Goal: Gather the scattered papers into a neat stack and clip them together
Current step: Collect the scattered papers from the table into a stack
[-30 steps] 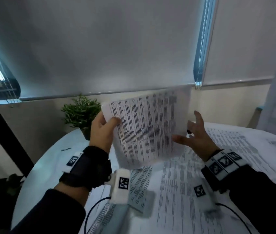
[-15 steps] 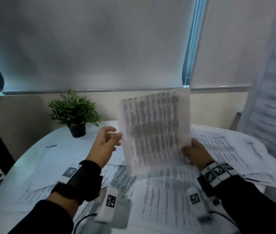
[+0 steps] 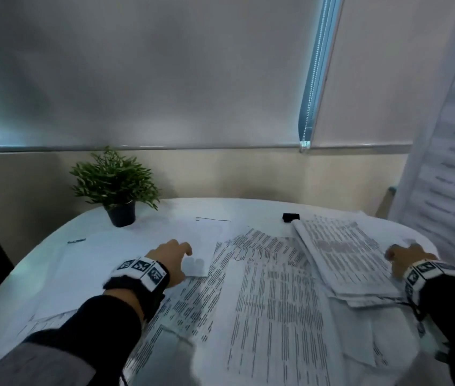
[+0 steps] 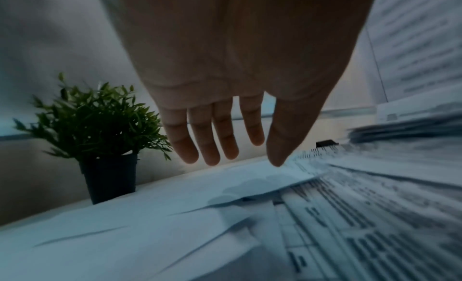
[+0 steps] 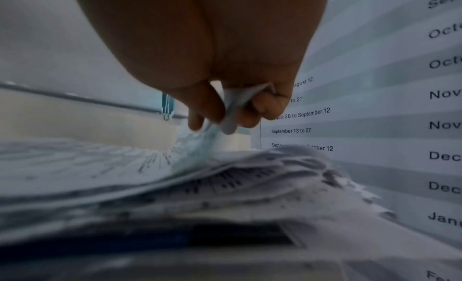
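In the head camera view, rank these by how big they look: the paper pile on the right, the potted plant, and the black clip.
1. paper pile
2. potted plant, though it sits farther back
3. black clip, plainly smallest

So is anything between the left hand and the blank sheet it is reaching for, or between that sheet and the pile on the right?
Nothing visible blocks the left hand: its straight fingers hover just above the blank sheet. Between that sheet and the pile of papers lie only flat printed sheets; the black binder clip sits at the pile's far corner, off that path.

Potted plant (image 3: 114, 188) far left; paper stack (image 3: 343, 254) right, on table (image 3: 36, 263).
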{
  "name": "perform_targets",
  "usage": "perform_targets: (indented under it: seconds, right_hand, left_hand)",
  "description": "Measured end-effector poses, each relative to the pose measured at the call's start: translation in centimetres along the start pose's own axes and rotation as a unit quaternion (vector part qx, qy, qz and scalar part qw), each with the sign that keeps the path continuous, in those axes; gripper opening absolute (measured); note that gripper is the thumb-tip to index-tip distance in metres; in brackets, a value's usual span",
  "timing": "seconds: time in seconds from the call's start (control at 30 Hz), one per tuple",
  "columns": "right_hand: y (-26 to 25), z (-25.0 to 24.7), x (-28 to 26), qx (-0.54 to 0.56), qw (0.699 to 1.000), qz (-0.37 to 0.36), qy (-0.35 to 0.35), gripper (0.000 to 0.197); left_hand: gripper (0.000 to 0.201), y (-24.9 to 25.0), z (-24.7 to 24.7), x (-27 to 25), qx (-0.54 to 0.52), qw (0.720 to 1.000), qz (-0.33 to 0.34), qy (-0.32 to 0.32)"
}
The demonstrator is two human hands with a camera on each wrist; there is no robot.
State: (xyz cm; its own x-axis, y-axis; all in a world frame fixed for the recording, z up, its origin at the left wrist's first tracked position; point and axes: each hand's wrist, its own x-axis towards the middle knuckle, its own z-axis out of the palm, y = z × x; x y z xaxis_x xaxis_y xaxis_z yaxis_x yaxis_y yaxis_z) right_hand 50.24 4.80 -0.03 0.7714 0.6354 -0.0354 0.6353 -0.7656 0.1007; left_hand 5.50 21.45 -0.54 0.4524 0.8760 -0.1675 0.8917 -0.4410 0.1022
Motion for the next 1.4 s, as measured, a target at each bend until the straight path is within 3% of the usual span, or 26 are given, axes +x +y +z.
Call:
perform_targets:
  seconds: [0.13, 0.27, 0.33, 0.43, 0.5, 0.57, 0.63, 0.7, 0.77, 0.83, 0.9, 0.97, 1.07, 1.13, 1.2, 1.3, 1.4]
  right_hand:
    - [-0.1, 1.5, -0.8, -0.039, 0.998, 0.014, -0.053, 0.044]
    - [0.8, 3.8, 2.7, -0.102, 0.989, -0.039, -0.097, 0.062]
    - [0.9, 4.4, 3.5, -0.113, 0.988, -0.053, -0.085, 0.057]
    - [-1.1, 1.5, -0.4, -0.093, 0.991, -0.033, -0.094, 0.071]
    - [-2.7, -0.1, -2.4, -0.101, 0.992, -0.043, -0.067, 0.060]
    - [-5.4, -2.0, -4.7, -0.091, 0.993, -0.063, -0.035, 0.053]
    - [-8.6, -3.3, -6.3, -0.030, 0.990, -0.137, 0.005, 0.055]
    - [-11.6, -3.9, -7.8, 0.088, 0.966, -0.241, 0.014, 0.065]
    - [-14.4, -4.4, -9.5, 0.238, 0.912, -0.334, 0.010, 0.084]
    - [-16.7, -5.4, -11.3, 0.332, 0.862, -0.382, 0.008, 0.107]
    - [-18.4, -6.3, -12.4, 0.409, 0.830, -0.380, -0.018, 0.127]
    - [-19.2, -6.4, -12.9, 0.496, 0.792, -0.351, -0.068, 0.135]
    - [-19.5, -5.3, -13.1, 0.581, 0.729, -0.340, -0.129, 0.111]
    - [-19.7, -4.4, -13.3, 0.658, 0.664, -0.308, -0.176, 0.096]
    - [-19.9, -3.6, -13.5, 0.696, 0.625, -0.283, -0.213, 0.110]
    - [-20.5, -2.6, -14.7, 0.664, 0.631, -0.290, -0.277, 0.146]
    - [-21.4, -2.4, -15.9, 0.604, 0.680, -0.316, -0.271, 0.151]
  left_hand:
    - [0.064, 0.8, 0.6, 1.1, 0.047, 0.998, 0.024, -0.029]
    - [0.039, 1.2, 1.1, 1.5, 0.032, 0.997, 0.038, -0.058]
    - [0.030, 1.4, 1.3, 1.5, 0.038, 0.998, 0.028, -0.037]
    - [0.034, 1.5, 1.7, 1.5, 0.088, 0.996, 0.029, 0.017]
    - [0.035, 1.9, 1.5, 1.2, 0.108, 0.993, 0.024, 0.034]
    - [0.025, 2.2, 0.9, 0.9, 0.051, 0.997, 0.006, 0.062]
    - [0.021, 2.4, -0.4, 0.3, -0.059, 0.991, -0.002, 0.117]
    - [0.022, 2.7, -2.1, -0.5, -0.151, 0.971, 0.032, 0.181]
    - [0.021, 3.0, -4.0, -1.8, -0.192, 0.953, 0.084, 0.217]
    - [0.017, 3.1, -5.9, -3.4, -0.205, 0.940, 0.136, 0.237]
    - [0.008, 3.0, -7.7, -5.0, -0.257, 0.909, 0.176, 0.276]
    - [0.007, 2.3, -9.0, -6.0, -0.340, 0.861, 0.192, 0.326]
    - [0.016, 1.0, -9.9, -6.9, -0.444, 0.798, 0.181, 0.365]
    - [0.023, 0.3, -9.9, -7.3, -0.485, 0.767, 0.155, 0.391]
    - [0.024, -0.5, -9.6, -7.5, -0.546, 0.725, 0.123, 0.402]
    - [0.024, -1.8, -8.9, -7.6, -0.612, 0.684, 0.065, 0.391]
    - [0.023, -2.0, -8.3, -8.1, -0.645, 0.674, 0.064, 0.355]
